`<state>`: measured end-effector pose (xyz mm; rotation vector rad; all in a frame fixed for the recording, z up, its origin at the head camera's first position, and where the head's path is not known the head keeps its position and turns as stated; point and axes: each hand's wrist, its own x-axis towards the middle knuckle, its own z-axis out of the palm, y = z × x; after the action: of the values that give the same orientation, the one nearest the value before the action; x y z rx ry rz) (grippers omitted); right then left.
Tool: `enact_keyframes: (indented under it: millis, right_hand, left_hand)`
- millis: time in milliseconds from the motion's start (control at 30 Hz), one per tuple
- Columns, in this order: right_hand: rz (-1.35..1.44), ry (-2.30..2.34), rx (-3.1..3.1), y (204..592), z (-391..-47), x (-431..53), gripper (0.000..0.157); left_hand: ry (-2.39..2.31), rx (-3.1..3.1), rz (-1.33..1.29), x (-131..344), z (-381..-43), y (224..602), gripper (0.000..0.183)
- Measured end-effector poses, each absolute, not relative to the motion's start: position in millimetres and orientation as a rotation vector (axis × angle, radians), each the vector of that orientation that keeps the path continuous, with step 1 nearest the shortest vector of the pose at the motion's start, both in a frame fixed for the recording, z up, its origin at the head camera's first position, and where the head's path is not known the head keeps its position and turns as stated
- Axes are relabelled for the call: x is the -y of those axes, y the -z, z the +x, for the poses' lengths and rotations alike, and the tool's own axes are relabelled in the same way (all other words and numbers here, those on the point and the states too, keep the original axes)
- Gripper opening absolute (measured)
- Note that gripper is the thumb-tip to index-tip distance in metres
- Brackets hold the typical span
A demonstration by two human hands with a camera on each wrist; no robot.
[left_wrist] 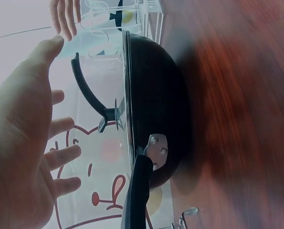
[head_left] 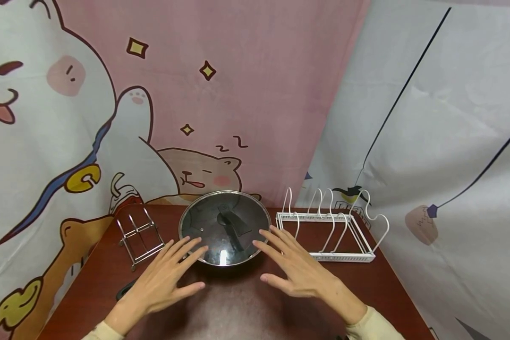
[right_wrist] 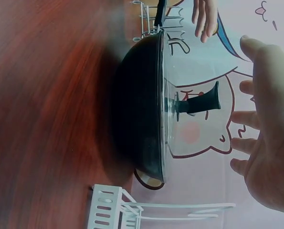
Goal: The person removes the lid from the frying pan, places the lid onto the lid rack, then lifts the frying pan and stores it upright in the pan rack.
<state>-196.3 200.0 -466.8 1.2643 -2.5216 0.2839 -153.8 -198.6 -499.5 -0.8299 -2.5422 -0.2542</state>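
Note:
A black wok (left_wrist: 158, 100) stands on the brown table, covered by a glass lid (head_left: 208, 212) with a metal rim. The lid's upright black handle (right_wrist: 203, 101) rises from its centre. The wok's long black handle (left_wrist: 138, 191) points toward the near left and is partly hidden behind my left hand in the head view. My left hand (head_left: 163, 278) hovers at the near left of the lid, fingers spread, holding nothing. On the other side, my right hand (head_left: 299, 267) hovers at the lid's near right, also with spread fingers and nothing in it.
A small chrome wire rack (head_left: 141, 236) stands left of the wok. To the right is a white rack (head_left: 344, 256) with several curved upright wires. Behind the table (head_left: 238, 307) hangs a pink and white cartoon-printed cloth (head_left: 272, 94), close to its back edge.

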Motion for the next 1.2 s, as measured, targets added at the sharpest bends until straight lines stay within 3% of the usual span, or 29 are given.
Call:
enact_keyframes:
  millis: [900,1200]
  right_hand:
    - [1.245,-0.332,2.539,458,-209,-190,0.074]
    - [1.231,-0.354,2.563,456,-214,-182,0.073]
  left_hand:
    - [0.282,2.564,-0.662,235,-141,504,0.085]
    - [0.282,2.606,-0.581,241,-140,505,0.078]
